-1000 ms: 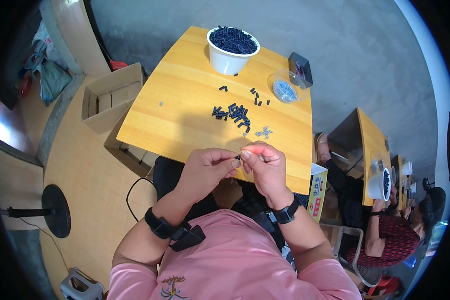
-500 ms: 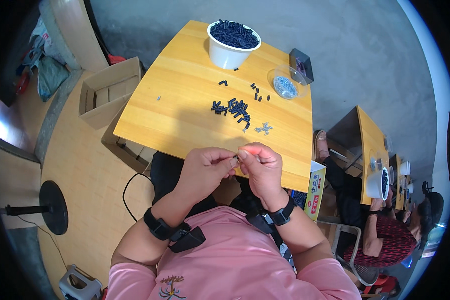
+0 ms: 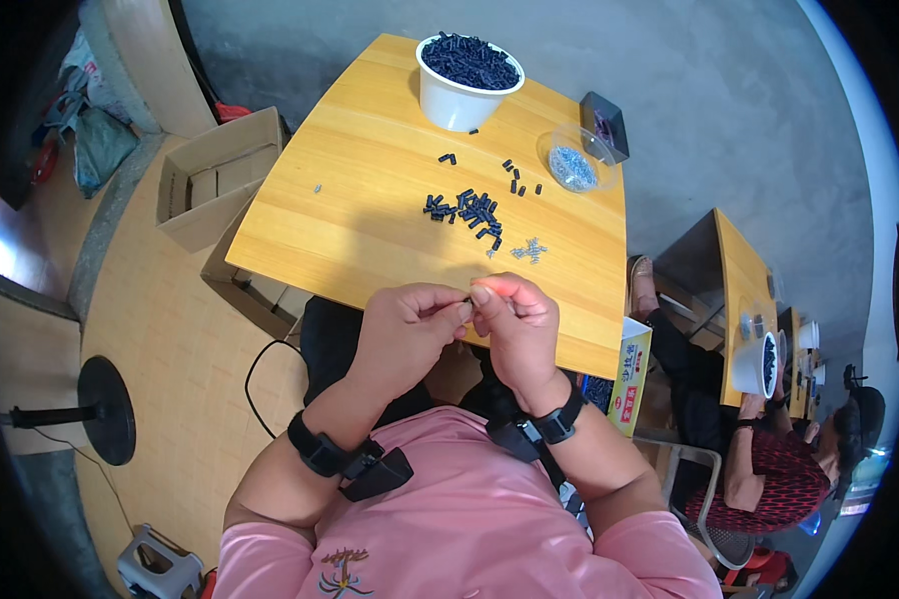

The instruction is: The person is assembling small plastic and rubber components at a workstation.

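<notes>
My left hand [image 3: 402, 331] and my right hand [image 3: 521, 327] meet fingertip to fingertip over the near edge of the wooden table [image 3: 340, 215]. A sliver of a small black piece [image 3: 467, 299] shows at the left thumb and finger, which pinch it. The right thumb and forefinger are pinched against it; what they hold is hidden. Beyond my hands lie a pile of short black cylinders [image 3: 476, 209] and a little heap of small silver metal parts [image 3: 531, 250]. Several more black cylinders [image 3: 515, 178] are scattered farther back.
A white tub [image 3: 459, 108] heaped with black pieces stands at the back, with a clear bowl of silvery parts [image 3: 572, 170] and a dark box [image 3: 609, 118] to its right. Cardboard boxes [image 3: 195, 215] stand left of the table. A co-worker [image 3: 769, 479] sits at another table on the right.
Both hands have risen slightly in the picture, still pinched together. The things on the table lie as before, apart from a small shift of the view.
</notes>
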`<state>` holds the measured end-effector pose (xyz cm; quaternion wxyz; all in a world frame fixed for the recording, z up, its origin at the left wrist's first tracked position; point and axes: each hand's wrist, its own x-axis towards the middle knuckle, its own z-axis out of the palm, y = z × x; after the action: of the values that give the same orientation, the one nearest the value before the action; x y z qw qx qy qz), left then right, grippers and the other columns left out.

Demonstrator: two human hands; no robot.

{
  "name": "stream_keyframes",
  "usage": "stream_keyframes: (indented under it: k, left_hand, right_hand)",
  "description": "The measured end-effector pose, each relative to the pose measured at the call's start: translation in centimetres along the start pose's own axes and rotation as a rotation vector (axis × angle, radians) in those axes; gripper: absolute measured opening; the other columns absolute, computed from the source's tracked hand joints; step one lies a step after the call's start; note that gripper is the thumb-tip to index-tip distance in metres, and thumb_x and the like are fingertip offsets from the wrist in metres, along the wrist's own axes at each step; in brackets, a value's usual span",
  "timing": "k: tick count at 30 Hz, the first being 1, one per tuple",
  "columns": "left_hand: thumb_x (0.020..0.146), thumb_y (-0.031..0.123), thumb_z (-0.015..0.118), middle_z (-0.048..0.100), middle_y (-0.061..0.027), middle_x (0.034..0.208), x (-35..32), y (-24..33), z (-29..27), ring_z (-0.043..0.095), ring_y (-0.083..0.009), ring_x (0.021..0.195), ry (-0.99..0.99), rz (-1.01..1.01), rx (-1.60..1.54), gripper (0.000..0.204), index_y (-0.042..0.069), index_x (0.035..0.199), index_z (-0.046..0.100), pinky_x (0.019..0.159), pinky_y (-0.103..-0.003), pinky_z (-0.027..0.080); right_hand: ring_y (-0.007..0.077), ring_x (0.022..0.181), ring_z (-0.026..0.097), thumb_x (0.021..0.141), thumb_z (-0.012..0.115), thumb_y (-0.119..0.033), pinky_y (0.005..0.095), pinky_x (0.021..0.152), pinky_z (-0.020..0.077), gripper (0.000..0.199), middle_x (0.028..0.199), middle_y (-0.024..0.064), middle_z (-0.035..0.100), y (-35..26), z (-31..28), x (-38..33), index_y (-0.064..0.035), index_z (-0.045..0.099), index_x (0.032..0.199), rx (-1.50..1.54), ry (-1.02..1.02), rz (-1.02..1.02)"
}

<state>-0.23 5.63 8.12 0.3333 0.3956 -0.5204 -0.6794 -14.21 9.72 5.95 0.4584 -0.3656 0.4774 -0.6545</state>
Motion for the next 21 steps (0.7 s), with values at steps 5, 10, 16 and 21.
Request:
stream_keyframes:
  k: [5,10,16,21]
  left_hand:
    - [0.085,0.012,0.064,0.067,-0.0046,0.081,-0.3,1.1,-0.2,0.059,-0.0075,0.067,-0.068,0.039,-0.057,0.018,0.0,0.098,0.067,0.06,-0.02,0.047]
    - [0.086,0.012,0.064,0.067,-0.0058,0.084,-0.5,1.0,0.0,0.061,-0.0092,0.068,-0.076,-0.043,-0.162,0.02,0.0,0.102,0.066,0.062,-0.02,0.048]
    - [0.086,0.014,0.063,0.066,-0.0053,0.082,-0.6,0.3,0.0,0.06,-0.0089,0.069,-0.068,-0.016,-0.147,0.022,0.0,0.103,0.065,0.062,-0.02,0.048]
    - [0.087,0.014,0.062,0.066,-0.0044,0.08,-0.5,-0.4,-0.3,0.059,-0.0079,0.068,-0.097,-0.027,-0.129,0.021,0.0,0.102,0.066,0.062,-0.02,0.047]
  right_hand:
    - [0.0022,0.061,0.049,0.085,0.064,-0.004,0.0164,0.053,0.0383,0.009,0.075,-0.0022,0.06,-1.7,-0.4,0.7,-0.0028,0.065,0.093,-0.017,-0.067,-0.033]
    - [0.0011,0.063,0.048,0.085,0.064,-0.004,0.0158,0.055,0.0383,0.007,0.076,-0.0037,0.059,-2.1,-0.1,0.3,-0.0035,0.064,0.091,-0.063,-0.055,-0.017]
    - [0.0006,0.067,0.05,0.085,0.064,-0.003,0.0155,0.059,0.0402,0.007,0.079,-0.0034,0.06,-1.5,-0.1,0.0,-0.0027,0.062,0.092,0.005,-0.041,0.009]
    - [0.0038,0.072,0.055,0.085,0.062,0.0,0.0176,0.065,0.045,0.007,0.082,-0.0002,0.061,-1.4,0.1,-0.2,-0.0009,0.062,0.093,-0.026,-0.06,-0.02]
